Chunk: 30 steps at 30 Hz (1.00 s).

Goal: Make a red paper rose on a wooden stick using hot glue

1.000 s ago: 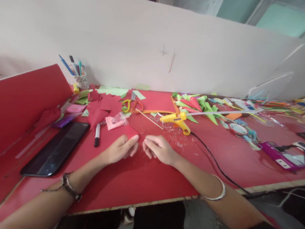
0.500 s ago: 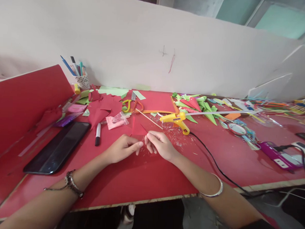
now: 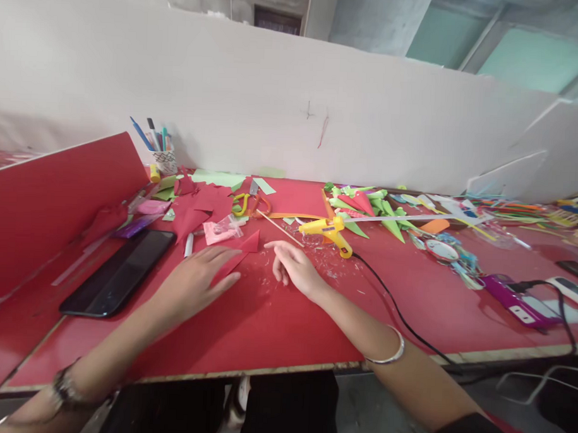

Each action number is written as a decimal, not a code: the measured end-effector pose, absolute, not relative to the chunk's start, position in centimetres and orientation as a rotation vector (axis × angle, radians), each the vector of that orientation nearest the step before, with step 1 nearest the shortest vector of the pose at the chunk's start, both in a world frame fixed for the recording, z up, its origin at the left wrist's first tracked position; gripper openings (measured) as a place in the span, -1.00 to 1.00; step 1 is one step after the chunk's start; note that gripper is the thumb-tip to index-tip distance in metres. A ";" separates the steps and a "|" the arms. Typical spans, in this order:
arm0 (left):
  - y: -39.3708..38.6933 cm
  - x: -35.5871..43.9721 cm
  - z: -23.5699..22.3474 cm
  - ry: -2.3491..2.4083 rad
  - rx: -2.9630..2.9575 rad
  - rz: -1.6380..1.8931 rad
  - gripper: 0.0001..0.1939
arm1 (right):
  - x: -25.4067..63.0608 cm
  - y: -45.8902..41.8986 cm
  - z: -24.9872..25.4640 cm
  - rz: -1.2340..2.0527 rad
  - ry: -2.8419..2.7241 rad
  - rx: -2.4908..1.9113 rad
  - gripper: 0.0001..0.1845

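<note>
My left hand (image 3: 192,281) is open over the red table, fingers stretched toward a piece of red paper (image 3: 251,243) with a pointed corner. Part of that paper is hidden by the fingers, and I cannot tell whether they touch it. To the right, my right hand (image 3: 294,268) hovers with its index finger extended and the others loosely curled; nothing shows in it. Just beyond it lie a thin wooden stick (image 3: 283,230) and a yellow glue gun (image 3: 333,231). A small bag of pink material (image 3: 221,230) and a partly covered marker (image 3: 189,245) are near the left fingertips.
A black phone (image 3: 121,274) lies at left, below a pen cup (image 3: 164,161). Scissors with yellow and orange handles (image 3: 242,205) sit among paper scraps. Green and red paper cones (image 3: 365,203) are piled behind the glue gun. Its black cable (image 3: 395,302) crosses the right side near a purple power strip (image 3: 518,301).
My left hand has moved left and opened out, away from the right. The thin red piece at my right fingertips no longer shows there. The view has tilted up slightly.
</note>
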<state>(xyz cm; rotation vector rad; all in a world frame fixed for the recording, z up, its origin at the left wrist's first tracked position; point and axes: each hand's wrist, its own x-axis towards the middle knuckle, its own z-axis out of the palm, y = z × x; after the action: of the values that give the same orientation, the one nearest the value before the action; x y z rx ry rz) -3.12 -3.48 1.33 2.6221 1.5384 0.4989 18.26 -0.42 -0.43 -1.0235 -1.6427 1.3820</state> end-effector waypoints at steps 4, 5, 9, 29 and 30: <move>-6.4 -5.9 -0.8 1.663 2.785 0.254 -0.36 | 18.2 -0.6 -0.5 1.393 -1.715 -1.007 -0.73; -7.2 -6.3 -1.3 1.668 2.797 0.210 -0.32 | 18.2 -0.6 -0.5 1.397 -1.729 -1.000 -0.74; -9.5 -6.6 -2.0 1.564 2.841 0.185 -0.23 | 18.2 -0.6 -0.5 1.375 -1.749 -0.999 -0.74; -10.7 -7.5 0.4 1.383 2.761 0.299 -0.66 | 18.5 -1.2 -0.1 0.738 -2.400 -0.794 -0.67; -10.5 -7.6 1.0 1.465 2.773 0.349 -0.68 | 18.6 -1.2 -0.1 0.707 -2.406 -0.789 -0.62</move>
<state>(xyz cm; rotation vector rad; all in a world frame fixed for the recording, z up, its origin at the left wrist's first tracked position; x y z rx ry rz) -7.64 -10.55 0.95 2.7728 1.4652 0.3493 18.56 -1.18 -0.14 -0.7887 -2.4060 0.7073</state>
